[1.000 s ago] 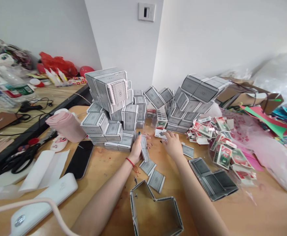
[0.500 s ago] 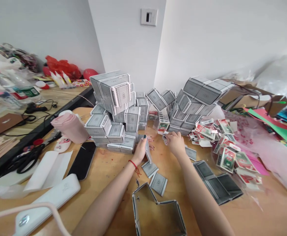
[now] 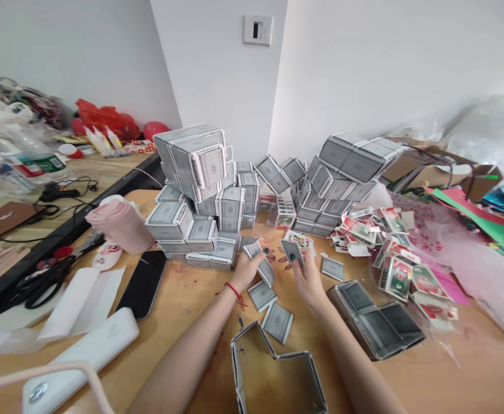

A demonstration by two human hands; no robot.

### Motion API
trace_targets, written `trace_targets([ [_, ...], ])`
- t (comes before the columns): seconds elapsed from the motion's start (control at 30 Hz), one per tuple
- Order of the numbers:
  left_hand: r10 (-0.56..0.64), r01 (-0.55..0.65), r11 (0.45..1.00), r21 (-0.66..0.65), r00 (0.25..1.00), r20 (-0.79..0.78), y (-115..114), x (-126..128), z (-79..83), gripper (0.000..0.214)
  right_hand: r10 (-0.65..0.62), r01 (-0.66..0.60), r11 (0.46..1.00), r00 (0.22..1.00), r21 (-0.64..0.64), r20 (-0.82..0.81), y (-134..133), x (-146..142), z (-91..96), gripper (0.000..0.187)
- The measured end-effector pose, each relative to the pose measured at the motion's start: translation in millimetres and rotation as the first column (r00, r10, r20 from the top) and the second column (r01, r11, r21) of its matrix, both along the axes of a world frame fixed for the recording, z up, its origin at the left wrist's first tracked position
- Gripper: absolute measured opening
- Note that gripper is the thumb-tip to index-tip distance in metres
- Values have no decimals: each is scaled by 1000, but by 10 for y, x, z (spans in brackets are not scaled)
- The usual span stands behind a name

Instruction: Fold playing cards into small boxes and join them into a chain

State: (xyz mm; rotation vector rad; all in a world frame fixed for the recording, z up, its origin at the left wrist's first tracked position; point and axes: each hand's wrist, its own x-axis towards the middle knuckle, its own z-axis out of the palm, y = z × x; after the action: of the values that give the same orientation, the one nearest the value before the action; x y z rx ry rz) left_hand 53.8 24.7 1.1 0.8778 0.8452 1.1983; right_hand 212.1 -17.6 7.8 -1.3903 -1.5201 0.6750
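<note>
My left hand (image 3: pixel 248 270) grips folded playing cards (image 3: pixel 264 268) with grey patterned backs. Close to it on the right, my right hand (image 3: pixel 307 275) pinches another grey-backed playing card (image 3: pixel 292 253) between thumb and fingers. Behind that hand a face-up card (image 3: pixel 299 238) lies on the table. Two folded cards, one nearer my left wrist (image 3: pixel 262 295) and one lower (image 3: pixel 278 323), rest below the hands. An L-shaped frame of joined cards (image 3: pixel 277 357) stands at the front, and a second, box-like card piece (image 3: pixel 374 322) sits right of my right forearm.
Stacked card blocks rise at the back left (image 3: pixel 191 167) and back right (image 3: pixel 342 172). Loose card packs (image 3: pixel 398 276) are heaped at right. Along the left are a pink cup (image 3: pixel 120 224), a black phone (image 3: pixel 142 284), scissors (image 3: pixel 49 282) and a white device (image 3: pixel 83 356).
My right hand has drawn back toward me and now holds up a grey-backed card. The cards in my left hand have turned and spread. The view has shifted slightly.
</note>
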Motion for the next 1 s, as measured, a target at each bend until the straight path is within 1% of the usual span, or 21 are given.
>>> trace_targets([
  [0.07, 11, -6, 999, -48, 994, 110, 5, 24, 11, 39, 104, -104, 994, 994, 9, 14, -64, 27, 15, 34],
  [0.13, 11, 11, 995, -96, 974, 225, 16, 36, 26, 42, 151, -154, 988, 986, 34, 67, -116, 58, 47, 37],
  [0.2, 16, 23, 991, -130, 956, 292, 28, 35, 37, 45, 167, -173, 984, 977, 31, 136, -165, 86, 83, 38],
  [0.3, 41, 21, 983, -182, 942, 332, 42, 24, 30, 46, 202, -198, 979, 960, -36, 196, -236, 109, 153, 41],
  [0.37, 63, 12, 978, -210, 936, 348, 47, 18, 18, 45, 250, -241, 968, 952, -75, 176, -275, 113, 220, 45],
  [0.43, 86, 0, 973, -230, 927, 365, 48, 15, 10, 43, 329, -315, 943, 931, -111, 156, -302, 111, 291, 43],
  [0.5, 105, -11, 971, -240, 918, 383, 46, 14, 13, 41, 364, -347, 929, 918, -127, 156, -315, 105, 343, 39],
  [0.6, 109, -11, 971, -237, 909, 403, 35, 16, 28, 39, 357, -338, 932, 920, -133, 161, -312, 90, 353, 36],
  [0.8, 102, -6, 973, -232, 909, 404, 20, 37, 33, 40, 289, -270, 954, 944, -133, 159, -281, 57, 257, 37],
  [0.87, 92, 2, 974, -225, 910, 404, 21, 40, 28, 41, 295, -275, 952, 944, -135, 151, -285, 52, 259, 36],
  [1.0, 82, 6, 978, -210, 910, 407, 31, 29, 22, 41, 321, -306, 944, 938, -121, 130, -311, 62, 324, 34],
])
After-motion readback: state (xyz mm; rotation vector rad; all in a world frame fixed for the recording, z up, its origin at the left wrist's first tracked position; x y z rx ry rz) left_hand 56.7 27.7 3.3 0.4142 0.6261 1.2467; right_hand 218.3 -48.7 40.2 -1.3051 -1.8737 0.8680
